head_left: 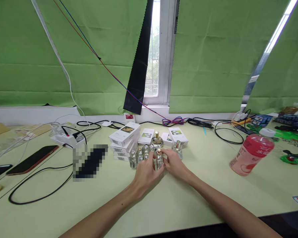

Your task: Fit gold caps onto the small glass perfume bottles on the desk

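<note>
Both hands meet around a small clear glass bottle with a pale cap, upright on the table. My left hand closes on it from the left, thumb in front. My right hand has its fingertips against its right side. Several similar glass bottles stand in a row just left, partly behind my left hand. A rounder bottle with a gold cap stands behind. Another bottle stands beyond my right hand. White boxes are stacked at the left, and more white boxes lie behind the bottles.
A pink drink bottle stands at the right, near a green spinner toy. Phones, a power strip and looped black cables are at the left. Coiled cables run along the wall beneath green blinds.
</note>
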Action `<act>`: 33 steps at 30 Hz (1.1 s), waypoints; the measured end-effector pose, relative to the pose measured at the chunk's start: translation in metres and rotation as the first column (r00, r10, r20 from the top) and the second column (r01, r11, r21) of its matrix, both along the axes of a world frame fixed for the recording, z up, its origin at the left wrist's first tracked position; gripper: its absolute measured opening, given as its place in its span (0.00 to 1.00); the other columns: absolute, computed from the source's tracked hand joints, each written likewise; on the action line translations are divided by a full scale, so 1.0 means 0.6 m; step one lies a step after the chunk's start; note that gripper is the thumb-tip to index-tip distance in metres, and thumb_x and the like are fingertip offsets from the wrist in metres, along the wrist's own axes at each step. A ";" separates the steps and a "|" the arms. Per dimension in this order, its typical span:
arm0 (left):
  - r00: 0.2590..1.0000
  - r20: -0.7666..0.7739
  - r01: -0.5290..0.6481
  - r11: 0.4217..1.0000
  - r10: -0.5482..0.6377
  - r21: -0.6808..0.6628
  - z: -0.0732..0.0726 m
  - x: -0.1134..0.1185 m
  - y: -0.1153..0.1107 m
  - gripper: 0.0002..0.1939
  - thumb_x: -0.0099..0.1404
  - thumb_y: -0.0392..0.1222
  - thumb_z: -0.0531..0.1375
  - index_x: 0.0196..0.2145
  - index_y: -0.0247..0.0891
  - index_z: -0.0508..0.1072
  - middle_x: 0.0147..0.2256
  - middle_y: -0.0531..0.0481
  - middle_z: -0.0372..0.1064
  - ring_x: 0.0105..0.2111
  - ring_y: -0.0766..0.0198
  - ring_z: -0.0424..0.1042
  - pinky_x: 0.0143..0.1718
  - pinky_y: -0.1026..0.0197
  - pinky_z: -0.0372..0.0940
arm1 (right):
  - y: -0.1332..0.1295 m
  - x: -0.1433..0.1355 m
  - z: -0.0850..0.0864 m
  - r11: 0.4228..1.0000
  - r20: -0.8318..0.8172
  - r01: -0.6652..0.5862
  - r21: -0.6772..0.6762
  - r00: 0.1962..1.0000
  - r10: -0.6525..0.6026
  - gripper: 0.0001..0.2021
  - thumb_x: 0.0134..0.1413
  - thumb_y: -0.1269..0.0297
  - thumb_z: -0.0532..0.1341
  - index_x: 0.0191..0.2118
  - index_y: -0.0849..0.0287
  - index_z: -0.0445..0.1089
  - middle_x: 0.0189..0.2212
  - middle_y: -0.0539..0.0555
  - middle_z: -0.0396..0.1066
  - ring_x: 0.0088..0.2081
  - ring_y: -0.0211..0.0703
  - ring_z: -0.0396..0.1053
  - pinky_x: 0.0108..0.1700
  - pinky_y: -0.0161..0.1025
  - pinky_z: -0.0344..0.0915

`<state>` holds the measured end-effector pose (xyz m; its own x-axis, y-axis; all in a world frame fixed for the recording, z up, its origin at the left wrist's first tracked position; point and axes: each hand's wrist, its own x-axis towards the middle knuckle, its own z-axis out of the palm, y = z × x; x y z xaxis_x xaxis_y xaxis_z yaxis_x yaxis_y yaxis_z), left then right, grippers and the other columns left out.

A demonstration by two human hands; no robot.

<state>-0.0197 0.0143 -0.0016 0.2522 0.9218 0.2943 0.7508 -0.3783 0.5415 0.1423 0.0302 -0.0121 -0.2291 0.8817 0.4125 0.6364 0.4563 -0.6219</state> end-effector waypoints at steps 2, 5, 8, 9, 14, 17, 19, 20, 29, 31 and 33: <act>1.000 -0.019 -0.009 1.000 0.010 0.021 0.000 -0.001 0.000 0.11 0.62 0.50 0.58 0.36 0.43 0.60 0.20 0.59 0.65 0.21 0.63 0.66 0.24 0.63 0.48 | 0.000 0.000 0.000 1.000 0.003 0.020 -0.013 1.000 -0.020 0.22 0.54 0.79 0.54 0.52 0.60 0.70 0.44 0.59 0.72 0.46 0.49 0.70 0.51 0.46 0.66; 0.999 -0.040 -0.002 0.999 0.004 0.054 0.000 -0.001 0.000 0.11 0.62 0.49 0.58 0.33 0.43 0.58 0.19 0.59 0.64 0.20 0.64 0.65 0.24 0.63 0.48 | 0.001 0.000 -0.002 0.998 -0.010 0.066 0.004 0.998 -0.066 0.23 0.52 0.79 0.55 0.55 0.62 0.67 0.49 0.62 0.70 0.50 0.52 0.69 0.54 0.50 0.65; 0.999 -0.050 0.000 0.997 0.004 0.082 -0.002 -0.002 -0.001 0.11 0.62 0.48 0.57 0.31 0.43 0.58 0.18 0.59 0.62 0.18 0.66 0.63 0.24 0.63 0.48 | 0.004 0.000 -0.008 0.995 -0.015 0.090 0.034 0.996 -0.089 0.27 0.52 0.77 0.54 0.60 0.65 0.61 0.55 0.65 0.67 0.57 0.55 0.65 0.59 0.53 0.61; 0.999 -0.051 0.001 0.996 0.003 0.089 -0.002 -0.002 -0.001 0.11 0.62 0.48 0.57 0.31 0.43 0.58 0.18 0.59 0.62 0.18 0.66 0.62 0.24 0.63 0.47 | 0.005 0.000 -0.011 0.995 -0.011 0.089 0.038 0.996 -0.088 0.28 0.53 0.77 0.54 0.61 0.66 0.60 0.56 0.66 0.66 0.58 0.55 0.64 0.60 0.54 0.60; 0.998 -0.056 0.013 0.993 -0.006 0.117 -0.004 -0.003 -0.001 0.10 0.61 0.47 0.57 0.30 0.42 0.59 0.19 0.59 0.63 0.18 0.67 0.61 0.24 0.63 0.48 | 0.008 0.002 -0.019 0.998 -0.011 0.061 0.027 0.998 -0.060 0.28 0.53 0.77 0.53 0.62 0.65 0.58 0.58 0.66 0.66 0.60 0.55 0.63 0.61 0.56 0.59; 0.998 -0.059 0.021 0.991 -0.013 0.131 -0.003 -0.003 -0.003 0.10 0.60 0.47 0.57 0.29 0.42 0.59 0.19 0.59 0.62 0.18 0.67 0.61 0.24 0.63 0.49 | 0.006 0.002 -0.017 0.999 -0.039 0.014 0.029 0.999 -0.012 0.29 0.52 0.79 0.53 0.61 0.63 0.58 0.57 0.65 0.67 0.59 0.54 0.65 0.60 0.55 0.60; 0.998 -0.059 0.028 0.991 -0.020 0.132 -0.004 -0.003 -0.004 0.10 0.60 0.47 0.57 0.28 0.42 0.59 0.18 0.59 0.61 0.18 0.67 0.60 0.24 0.63 0.49 | 0.005 0.002 -0.015 0.999 -0.055 -0.018 0.027 0.998 0.019 0.30 0.50 0.80 0.52 0.61 0.63 0.57 0.55 0.64 0.68 0.57 0.53 0.66 0.59 0.54 0.62; 0.998 -0.056 0.033 0.991 -0.026 0.128 -0.004 -0.003 -0.004 0.11 0.60 0.47 0.57 0.28 0.42 0.59 0.17 0.60 0.60 0.18 0.67 0.60 0.24 0.63 0.50 | 0.004 0.002 -0.015 0.999 -0.061 -0.026 0.022 0.998 0.028 0.30 0.50 0.80 0.52 0.61 0.63 0.57 0.55 0.63 0.68 0.57 0.53 0.66 0.59 0.53 0.62; 0.995 -0.026 0.095 0.994 -0.094 0.062 -0.007 0.000 -0.009 0.13 0.64 0.51 0.56 0.29 0.42 0.60 0.19 0.59 0.63 0.19 0.66 0.61 0.24 0.63 0.50 | 0.008 0.003 -0.019 1.000 -0.065 0.010 -0.015 0.998 -0.011 0.27 0.52 0.81 0.50 0.60 0.64 0.59 0.53 0.64 0.71 0.55 0.53 0.69 0.56 0.52 0.64; 0.996 -0.017 0.092 0.995 -0.091 0.046 -0.007 0.000 -0.008 0.13 0.66 0.52 0.55 0.30 0.42 0.61 0.19 0.59 0.63 0.19 0.65 0.61 0.24 0.63 0.50 | 0.011 0.004 -0.019 0.999 -0.058 0.049 -0.004 0.997 -0.049 0.25 0.53 0.81 0.50 0.58 0.63 0.61 0.50 0.63 0.73 0.52 0.52 0.71 0.54 0.51 0.65; 0.996 -0.010 0.088 0.996 -0.088 0.034 -0.008 -0.002 -0.005 0.13 0.67 0.53 0.55 0.32 0.43 0.62 0.18 0.59 0.64 0.19 0.65 0.62 0.25 0.63 0.50 | 0.014 0.005 -0.020 0.995 -0.053 0.095 0.015 0.994 -0.094 0.23 0.55 0.80 0.49 0.56 0.62 0.63 0.48 0.62 0.74 0.49 0.52 0.73 0.52 0.51 0.67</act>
<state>-0.0210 0.0115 -0.0065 0.3346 0.8855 0.3225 0.7185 -0.4611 0.5206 0.1454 0.0383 -0.0240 -0.1227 0.8909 0.4372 0.6438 0.4067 -0.6481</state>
